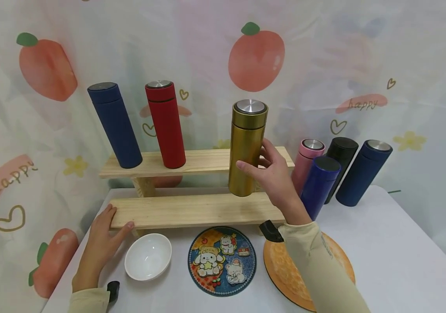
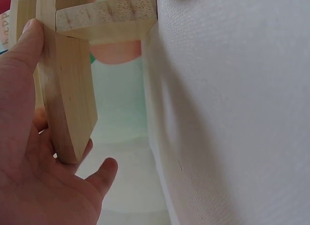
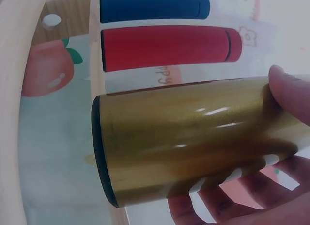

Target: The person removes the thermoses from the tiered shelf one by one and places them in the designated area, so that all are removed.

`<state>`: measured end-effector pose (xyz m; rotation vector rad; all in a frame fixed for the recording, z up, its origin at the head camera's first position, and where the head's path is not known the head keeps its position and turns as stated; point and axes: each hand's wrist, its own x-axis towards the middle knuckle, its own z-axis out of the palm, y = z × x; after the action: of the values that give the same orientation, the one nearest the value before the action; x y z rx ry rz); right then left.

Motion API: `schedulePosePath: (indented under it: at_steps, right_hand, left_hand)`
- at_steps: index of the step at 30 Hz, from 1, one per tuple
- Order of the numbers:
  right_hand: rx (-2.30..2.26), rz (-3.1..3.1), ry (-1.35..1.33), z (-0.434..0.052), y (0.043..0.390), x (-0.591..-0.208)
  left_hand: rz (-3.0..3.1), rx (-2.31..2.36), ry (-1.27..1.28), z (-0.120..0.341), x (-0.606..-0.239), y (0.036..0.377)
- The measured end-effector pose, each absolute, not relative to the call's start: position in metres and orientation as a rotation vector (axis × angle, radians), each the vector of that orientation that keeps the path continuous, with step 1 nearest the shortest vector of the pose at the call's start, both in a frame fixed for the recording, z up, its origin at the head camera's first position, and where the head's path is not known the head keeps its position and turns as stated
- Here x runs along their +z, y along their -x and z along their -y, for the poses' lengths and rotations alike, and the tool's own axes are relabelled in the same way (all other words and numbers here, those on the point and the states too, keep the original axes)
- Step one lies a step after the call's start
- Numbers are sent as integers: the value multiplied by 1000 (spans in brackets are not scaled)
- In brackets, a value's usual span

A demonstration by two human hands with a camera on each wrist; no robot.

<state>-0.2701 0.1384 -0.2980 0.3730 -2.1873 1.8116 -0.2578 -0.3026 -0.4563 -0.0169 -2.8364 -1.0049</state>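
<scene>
My right hand (image 1: 275, 176) grips a gold thermos (image 1: 246, 143) with a silver lid, thumb on one side and fingers round the other. The thermos is upright in front of the upper board of a wooden two-step shelf (image 1: 191, 211), its base overlapping the lower board in the head view. The right wrist view shows its dark base rim close up. My left hand (image 1: 99, 241) holds the left end of the lower board, its thumb (image 2: 24, 45) against the edge. On the upper board stand a dark blue thermos (image 1: 115, 126) and a red thermos (image 1: 166, 126).
Right of the shelf stand pink (image 1: 307, 158), black (image 1: 340, 152), violet-blue (image 1: 321, 184) and dark blue (image 1: 364, 174) thermoses. In front lie a white bowl (image 1: 148, 257), a round cartoon mat (image 1: 223, 261) and an orange-brown round mat (image 1: 285, 269). A patterned curtain (image 1: 203, 43) hangs behind.
</scene>
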Motion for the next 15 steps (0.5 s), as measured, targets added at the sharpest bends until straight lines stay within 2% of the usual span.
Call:
schedulePosePath:
  at_steps: [15]
  right_hand:
    - [1839,2201,-257,-168,230,-325]
  left_hand:
    - [2831,-984,39,302,-455,257]
